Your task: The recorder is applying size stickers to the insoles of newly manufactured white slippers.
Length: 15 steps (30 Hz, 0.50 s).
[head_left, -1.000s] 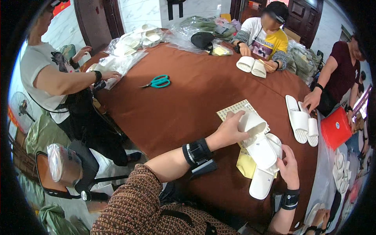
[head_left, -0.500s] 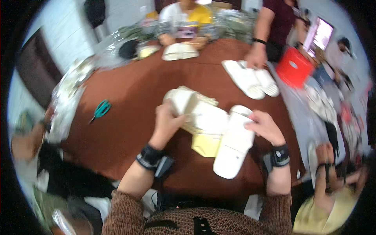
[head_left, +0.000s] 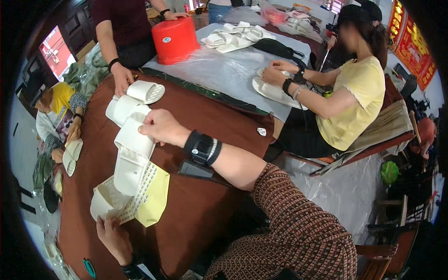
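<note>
My right hand [head_left: 162, 127] pinches the edge of a white slide sandal [head_left: 129, 170], which lies partly over a sheet of small printed stickers on yellow backing [head_left: 157, 198]. A second white slide sandal [head_left: 103, 201] is in my left hand [head_left: 115, 239], its fingers closed on the near end; part of that grip is hidden by the sandal. Beyond my right hand, another pair of white slides [head_left: 145, 92] lies at the table's far side. A standing co-worker's hand [head_left: 123, 79] reaches down to that pair.
A red bucket [head_left: 175, 42] stands on the adjoining plastic-covered table, near a pile of white slides [head_left: 235, 36]. At right, a seated co-worker in yellow [head_left: 359, 102] handles a white slide. Teal scissors [head_left: 89, 268] lie near the brown cloth's [head_left: 200, 205] lower left.
The view has swung to the right, so the table and co-workers appear farther left. My right hand has moved its sandal away toward the far pair. Both hands keep hold of their sandals.
</note>
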Each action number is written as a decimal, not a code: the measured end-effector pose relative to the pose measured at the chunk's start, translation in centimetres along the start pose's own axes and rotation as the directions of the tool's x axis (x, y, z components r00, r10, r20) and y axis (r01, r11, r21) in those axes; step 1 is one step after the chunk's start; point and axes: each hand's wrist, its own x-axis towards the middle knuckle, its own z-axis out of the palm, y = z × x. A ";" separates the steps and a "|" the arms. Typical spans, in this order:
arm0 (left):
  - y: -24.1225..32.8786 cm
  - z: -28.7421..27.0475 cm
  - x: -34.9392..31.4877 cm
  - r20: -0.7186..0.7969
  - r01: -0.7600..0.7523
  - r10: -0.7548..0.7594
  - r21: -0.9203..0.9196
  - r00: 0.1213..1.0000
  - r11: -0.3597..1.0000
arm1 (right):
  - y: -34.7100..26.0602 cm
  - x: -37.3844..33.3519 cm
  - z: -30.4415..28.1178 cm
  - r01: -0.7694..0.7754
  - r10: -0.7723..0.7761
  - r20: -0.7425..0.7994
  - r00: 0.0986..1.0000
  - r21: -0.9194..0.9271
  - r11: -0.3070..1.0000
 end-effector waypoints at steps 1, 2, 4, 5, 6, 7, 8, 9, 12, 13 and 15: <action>0.3 -0.1 0.1 0.122 -0.035 0.031 0.034 0.992 0.999 | 0.3 0.1 0.4 -0.026 0.026 0.030 0.999 -0.006 1.000; 0.3 0.0 0.0 0.125 -0.011 0.004 0.050 0.992 0.999 | 0.7 -0.1 0.8 -0.089 0.091 0.047 0.995 -0.035 0.995; 0.5 -0.1 -0.3 0.120 0.035 -0.044 0.076 0.992 0.997 | 1.2 -0.7 2.0 -0.087 0.090 0.089 0.992 -0.030 0.996; 0.4 0.0 -0.4 0.116 0.008 -0.015 0.060 0.993 0.998 | 1.3 -1.1 2.8 -0.076 0.076 0.104 0.992 -0.003 0.997; 0.4 0.1 -0.4 0.110 -0.019 0.013 0.048 0.994 0.999 | 1.4 -1.4 3.3 -0.115 0.111 0.137 0.984 0.017 0.993; 0.4 0.3 -0.4 0.102 -0.047 0.043 0.037 0.994 0.998 | 1.4 -1.5 3.5 -0.111 0.105 0.141 0.984 0.039 0.993; 0.2 0.4 -0.4 0.106 -0.071 0.070 0.009 0.992 0.997 | 1.6 -1.5 3.5 -0.110 0.104 0.137 0.985 0.041 0.993; 0.1 0.5 -0.5 0.109 -0.094 0.096 -0.019 0.989 0.995 | 1.6 -1.5 3.4 -0.123 0.115 0.145 0.983 0.048 0.991; -0.3 0.5 -0.4 0.103 -0.163 0.163 -0.005 0.981 0.987 | 1.6 -1.2 3.4 -0.130 0.113 0.137 0.984 0.122 0.984; -0.4 0.4 -0.5 0.099 -0.185 0.182 0.019 0.978 0.983 | 1.5 -1.1 3.5 -0.158 0.139 0.132 0.981 0.148 0.976; -0.5 -0.1 -0.6 0.128 -0.086 0.083 0.019 0.988 0.996 | 1.3 -1.2 3.6 -0.131 0.118 0.098 0.988 0.138 0.982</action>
